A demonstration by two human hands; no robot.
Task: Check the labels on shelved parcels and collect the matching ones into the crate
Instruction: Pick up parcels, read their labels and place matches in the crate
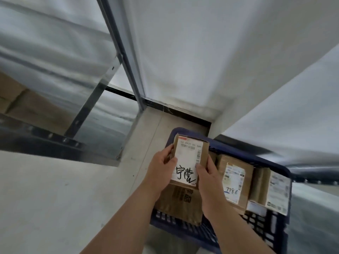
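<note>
Shelf (102, 85) upper left, blurred. Blue crate (185, 230) on floor, lower right, boxes (236, 180) inside with labels up. Parcel (190, 154) held over crate's left end, white label (187, 162) with black handwriting facing camera. Left hand (161, 167) grasps left edge, right hand (207, 173) grasps lower right edge, fingers curled round it.

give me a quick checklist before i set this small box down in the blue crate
1. Grip on the small brown cardboard parcel by left hand and right hand: ok.
2. Its white label faces up, handwriting legible: ok.
3. Label matches the wanted ones: cannot tell.
4. Parcel above the blue plastic crate: ok.
5. Free spot below, beside the brown parcel with blue digits: cannot tell, hands hide it.
</note>
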